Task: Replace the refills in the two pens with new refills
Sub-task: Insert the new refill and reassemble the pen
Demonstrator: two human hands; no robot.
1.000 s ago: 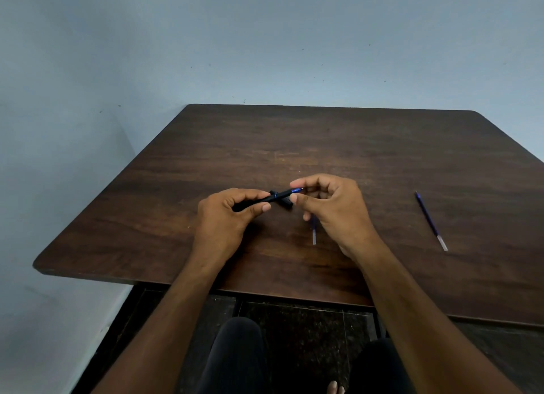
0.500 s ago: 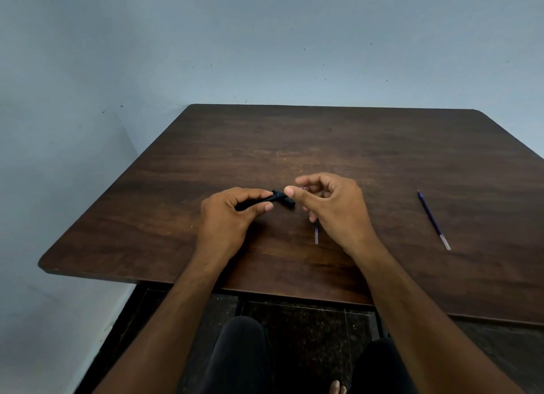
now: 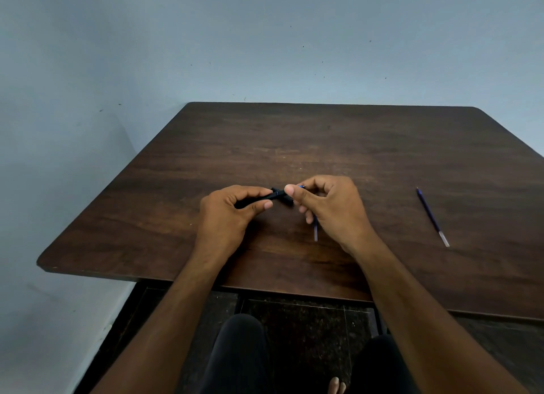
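Note:
A black pen (image 3: 266, 197) is held just above the middle of the brown table (image 3: 368, 158). My left hand (image 3: 229, 217) grips its barrel between thumb and fingers. My right hand (image 3: 329, 208) pinches the pen's front end, where a bit of blue tip shows. Under the pen, a second black part (image 3: 287, 200) lies crosswise on the table, mostly hidden. A thin refill (image 3: 315, 231) lies under my right hand, only its pale lower end showing. Another blue refill (image 3: 432, 217) with a clear end lies on the table to the right.
The table's front edge is close to my knees, and its left edge stands near the blue-grey wall (image 3: 73, 158). Dark floor tiles (image 3: 306, 329) show below the table.
My right hand first slid in along the pen's front end, covering the blue tip, then drew back slightly so a bit of blue shows again. The left hand has kept its hold.

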